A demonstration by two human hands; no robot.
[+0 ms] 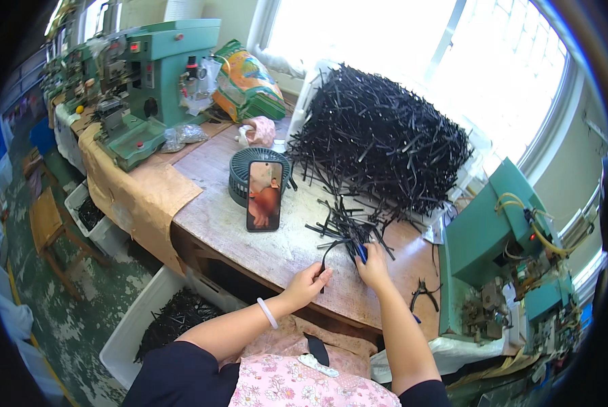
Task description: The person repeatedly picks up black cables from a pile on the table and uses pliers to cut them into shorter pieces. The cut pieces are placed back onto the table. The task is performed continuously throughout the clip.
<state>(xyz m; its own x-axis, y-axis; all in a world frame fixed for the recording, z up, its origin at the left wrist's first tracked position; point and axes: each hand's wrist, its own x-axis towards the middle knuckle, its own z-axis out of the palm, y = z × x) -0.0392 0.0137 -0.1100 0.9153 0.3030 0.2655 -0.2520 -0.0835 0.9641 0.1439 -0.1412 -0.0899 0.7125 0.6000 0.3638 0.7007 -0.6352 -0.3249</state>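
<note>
The printing on the orange, green and white bag [249,80] at the back of the bench [232,245] is too small and bent to read. The green machine [178,51] on the left has a small display [135,47] lit red, its characters unclear. The phone [264,200] stands on end, its long axis upright and its lit screen facing the person, just in front of a round thing with slatted sides [239,182].

The left hand [302,286] is pinched narrow, thumb against fingers, on a black strip [325,256] above the near edge of the bench. The strip's long axis runs roughly away from the person: one end shows just below the fingertips, and the far part bends right, toward the pile of loose strips [350,222], where its tip cannot be told from the others.

The right hand [374,270] is closed around a blue-handled tool [362,254] at the near side of that pile; its working end is hidden among the strips. Behind the pile, a white crate [308,102] is heaped with more strips pointing every way. A pair of pliers [423,296] lies to the right of the right hand, near the green machine on the right [477,224]
</note>
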